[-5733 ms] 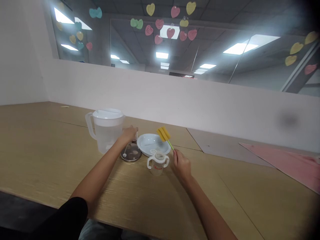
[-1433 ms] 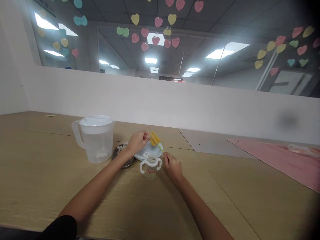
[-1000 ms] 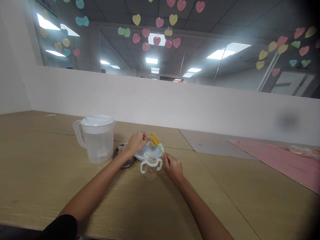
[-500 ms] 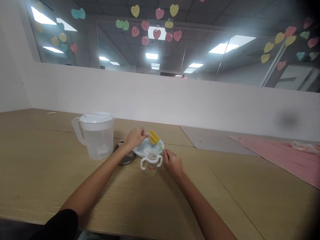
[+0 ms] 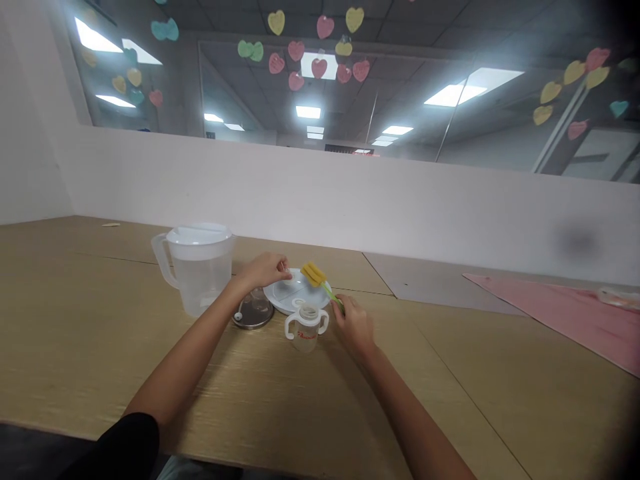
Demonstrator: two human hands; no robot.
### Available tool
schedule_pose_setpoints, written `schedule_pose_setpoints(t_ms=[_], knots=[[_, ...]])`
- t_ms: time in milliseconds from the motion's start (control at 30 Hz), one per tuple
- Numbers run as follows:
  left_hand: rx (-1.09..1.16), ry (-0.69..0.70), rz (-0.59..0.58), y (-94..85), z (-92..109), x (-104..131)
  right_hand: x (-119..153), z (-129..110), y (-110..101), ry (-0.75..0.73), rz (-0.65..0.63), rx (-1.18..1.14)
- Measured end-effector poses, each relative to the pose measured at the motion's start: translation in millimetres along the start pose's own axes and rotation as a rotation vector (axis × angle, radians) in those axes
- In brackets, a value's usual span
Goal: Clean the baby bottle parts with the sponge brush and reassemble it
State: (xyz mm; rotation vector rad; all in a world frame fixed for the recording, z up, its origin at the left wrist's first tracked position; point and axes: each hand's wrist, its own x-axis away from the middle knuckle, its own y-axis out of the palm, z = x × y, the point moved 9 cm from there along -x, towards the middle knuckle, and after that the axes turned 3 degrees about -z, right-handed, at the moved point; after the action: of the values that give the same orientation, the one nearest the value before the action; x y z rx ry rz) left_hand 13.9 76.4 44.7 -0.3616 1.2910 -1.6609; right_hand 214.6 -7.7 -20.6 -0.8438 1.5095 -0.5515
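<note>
My right hand point(image 5: 355, 327) is closed around the green handle of a bottle brush point(image 5: 314, 274) with a yellow sponge head. The brush tilts up and to the left over a white divided plate point(image 5: 297, 301). Above the plate's left side, my left hand point(image 5: 270, 269) is pinched, its fingertips around something small and pale that I cannot make out. In front of the plate stands an uncapped clear baby bottle point(image 5: 305, 339) with two white handles. Left of the bottle, a round metal dish point(image 5: 253, 321) holds clear and white small parts, partly behind my left forearm.
A large translucent pitcher point(image 5: 200, 273) with a white lid stands left of my left hand, liquid inside. A pink cloth point(image 5: 555, 313) lies on the table at the right, a clear plastic packet point(image 5: 620, 298) on it. A white wall point(image 5: 320, 193) rises behind the table.
The brush head has drawn away from my left fingertips toward the right, and my left hand has shifted a little left. The view has turned slightly left.
</note>
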Motion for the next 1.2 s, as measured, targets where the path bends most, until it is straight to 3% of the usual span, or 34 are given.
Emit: schedule_pose_setpoints(t_ms=[133,267,433,600,733,833,967,1067,1200], knots=[[-0.216,-0.15,-0.14,-4.5,-29.9,9.6,0.1,2.5,2.0,0.012,-0.016,-0.002],[-0.332,-0.313,-0.415,19.7,-58.8,21.2,1.3,0.0,3.3,-0.005,-0.015,-0.004],[-0.33,-0.381,-0.529,49.6,-66.3,20.5,1.9,-0.8,5.4,-0.02,-0.016,-0.001],[-0.366,-0.376,-0.543,53.5,-57.9,20.7,1.6,0.3,7.1,-0.024,-0.021,0.006],[-0.423,-0.306,-0.414,33.6,-37.6,16.9,1.0,1.4,8.5,-0.024,-0.014,0.008],[-0.404,-0.198,-0.327,32.7,-11.9,12.6,0.9,1.2,10.3,-0.037,-0.018,0.002],[-0.347,-0.07,-0.311,60.8,16.3,8.7,1.2,1.8,10.2,-0.05,-0.006,-0.005],[-0.312,-0.048,-0.332,83.8,19.3,5.8,1.2,3.2,9.2,-0.041,0.003,-0.006],[-0.217,-0.001,-0.374,101.4,14.2,2.7,1.3,3.3,7.7,-0.019,0.003,0.013]])
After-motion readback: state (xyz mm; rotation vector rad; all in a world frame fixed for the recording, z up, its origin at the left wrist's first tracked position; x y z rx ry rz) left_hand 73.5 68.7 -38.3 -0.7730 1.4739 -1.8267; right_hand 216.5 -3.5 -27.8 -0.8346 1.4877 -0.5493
